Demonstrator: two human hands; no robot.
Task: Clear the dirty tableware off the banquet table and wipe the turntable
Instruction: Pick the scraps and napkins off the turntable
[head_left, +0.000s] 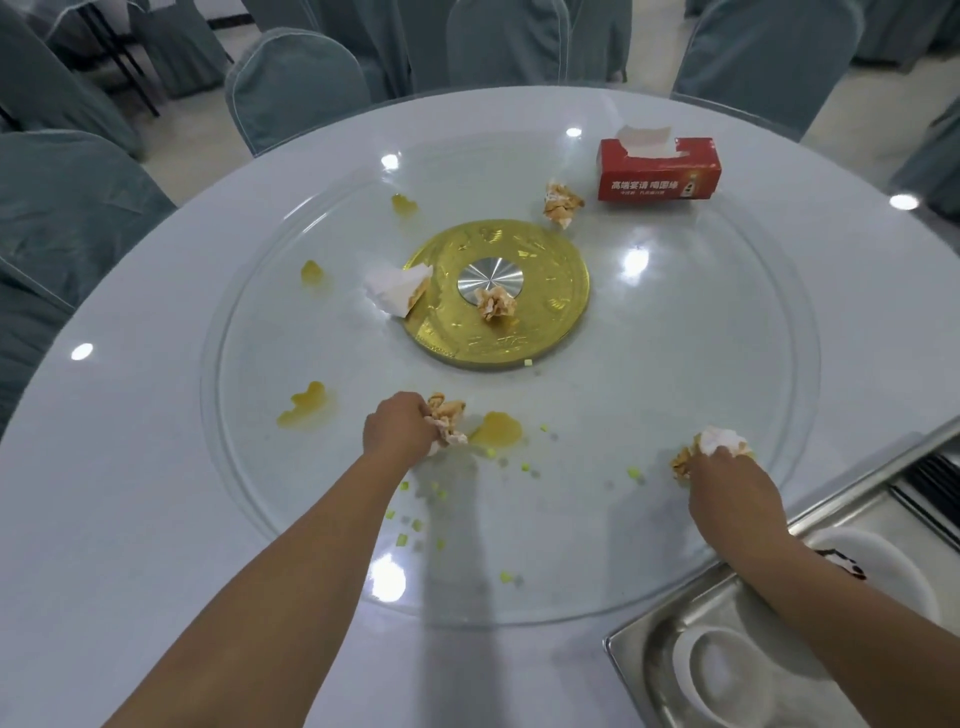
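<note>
**Wiping the turntable, both hands at work**

Judging by what lay before us, we took the clearing to be largely done and the wiping to be the step in hand. Our left hand (397, 426) clenched a stained tissue wad (445, 423) against the glass turntable (727, 322), just beside the nearest yellow spill (497, 428). Our right hand (727, 475) grasped a second wad (719, 442) near the turntable's right edge, close to the metal cart (675, 639) at the bench (130, 545) corner.

The next move, as we judged it, called for dragging the left wad rightward over that spill, then gathering the loose wads and crumbs.

We counted four yellow spills on the glass: the one at the left hand, one lower left (306, 408), one mid left (311, 272) and one far left of the gold hub (498, 293), at (404, 203). Used tissues numbered five: two in our grip, one on the hub's centre (496, 304), one whiter piece at the hub's left rim (400, 288), and one beside the single red tissue box (660, 169). Green crumbs (418, 524) were scattered, too many and too small to count. In the cart we could make out at least two white dishes (722, 670).
</note>
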